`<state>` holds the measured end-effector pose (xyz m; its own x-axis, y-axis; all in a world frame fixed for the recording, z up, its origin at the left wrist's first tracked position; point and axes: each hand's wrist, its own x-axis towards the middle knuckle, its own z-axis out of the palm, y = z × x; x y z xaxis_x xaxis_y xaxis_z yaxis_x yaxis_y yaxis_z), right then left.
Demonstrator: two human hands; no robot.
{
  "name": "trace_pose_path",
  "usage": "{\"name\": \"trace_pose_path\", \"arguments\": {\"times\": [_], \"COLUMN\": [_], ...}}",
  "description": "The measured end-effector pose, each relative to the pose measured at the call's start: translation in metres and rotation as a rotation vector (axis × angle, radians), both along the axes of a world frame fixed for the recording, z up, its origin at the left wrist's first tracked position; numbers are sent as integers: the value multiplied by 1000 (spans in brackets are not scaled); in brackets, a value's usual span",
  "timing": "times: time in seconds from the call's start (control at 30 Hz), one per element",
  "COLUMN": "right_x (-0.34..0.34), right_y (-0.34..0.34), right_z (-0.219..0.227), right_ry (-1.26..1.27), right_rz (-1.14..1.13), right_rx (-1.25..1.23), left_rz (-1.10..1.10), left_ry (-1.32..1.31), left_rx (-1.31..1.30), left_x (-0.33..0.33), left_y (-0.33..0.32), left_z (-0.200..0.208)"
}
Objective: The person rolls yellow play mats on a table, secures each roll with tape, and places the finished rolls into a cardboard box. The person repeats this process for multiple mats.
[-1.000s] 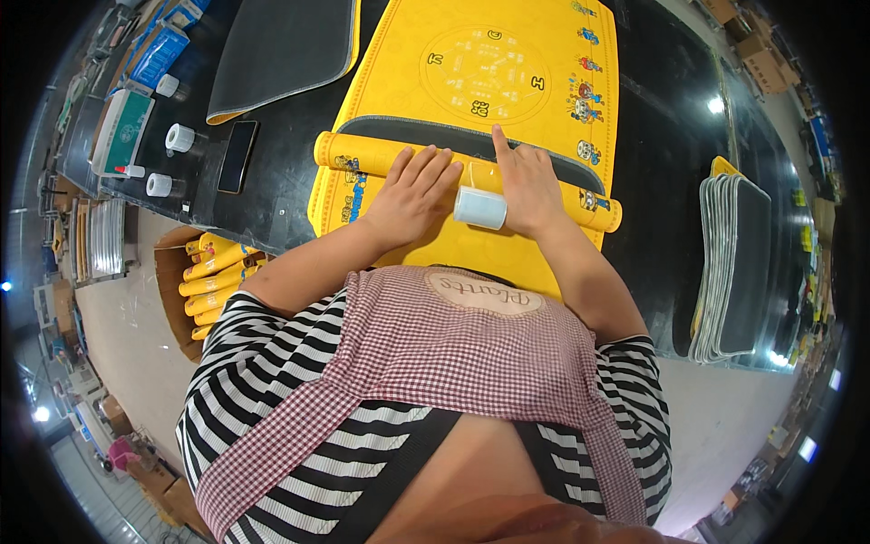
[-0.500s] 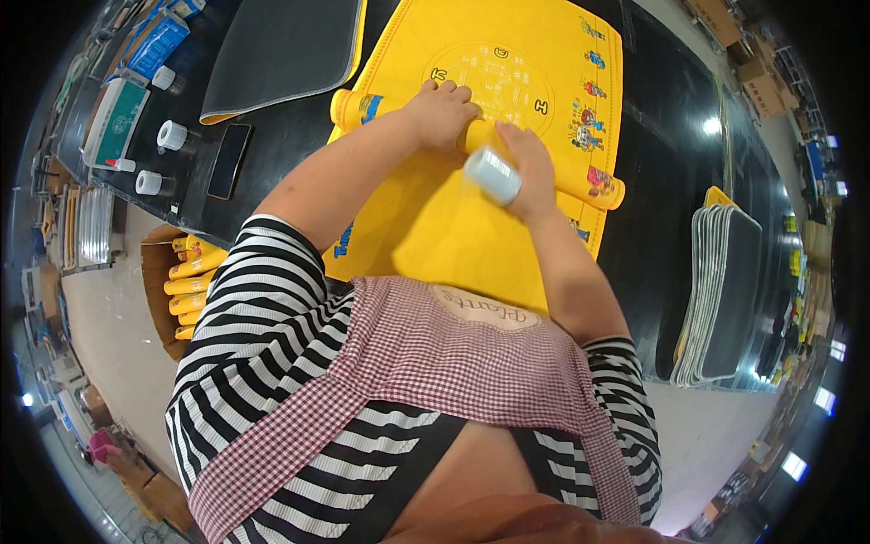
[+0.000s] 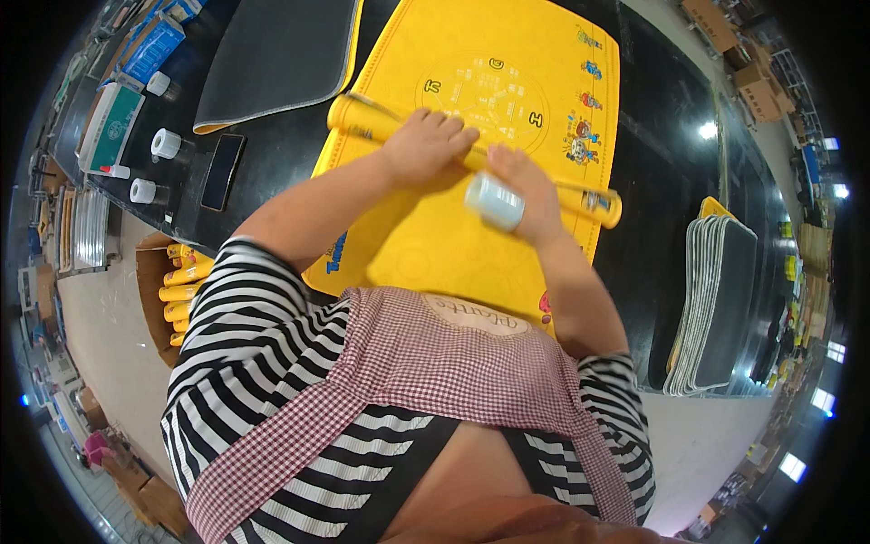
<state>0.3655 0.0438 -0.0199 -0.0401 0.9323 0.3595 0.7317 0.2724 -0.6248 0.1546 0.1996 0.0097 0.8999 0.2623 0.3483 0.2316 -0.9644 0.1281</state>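
A yellow mat is rolled into a tube (image 3: 362, 121) that lies crosswise over a flat, printed yellow mat (image 3: 453, 249) on the black table. A dark strip shows along the tube near both ends. My left hand (image 3: 424, 145) curls over the tube, left of its middle. Just right of it, my right hand (image 3: 530, 190) has its fingertips at the tube. A whitish, shiny roll of tape (image 3: 495, 201) sits against the palm side of my right hand, slightly blurred; the hand partly hides how it is held.
A dark-backed mat (image 3: 276, 63) lies at far left. Near it are a phone (image 3: 222, 172), small white rolls (image 3: 166, 143) and a green-and-white box (image 3: 113, 127). A stack of mats (image 3: 716, 299) stands right. Yellow tubes fill a cardboard box (image 3: 152, 290) below the table's left edge.
The tube has turned, so a dark strip now shows where printed figures were. It has come slightly nearer to me, and my left hand has shifted nearer and left with it.
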Motion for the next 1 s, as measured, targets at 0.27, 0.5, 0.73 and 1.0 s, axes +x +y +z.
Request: {"name": "trace_pose_path", "arguments": {"times": [0.27, 0.5, 0.73, 1.0], "right_x": [-59, 27, 52, 11], "right_y": [-102, 74, 156, 67], "right_z": [17, 11, 33, 20], "right_ry": [-158, 348, 267, -232], "right_rz": [96, -179, -152, -17], "right_rx": [62, -180, -26, -22], "left_rz": [152, 114, 316, 331], "left_ry": [401, -43, 71, 344], "left_rx": [-396, -70, 105, -260], "left_x": [-45, -27, 30, 67], "left_y": [-72, -47, 12, 72], "left_z": [38, -1, -23, 15]}}
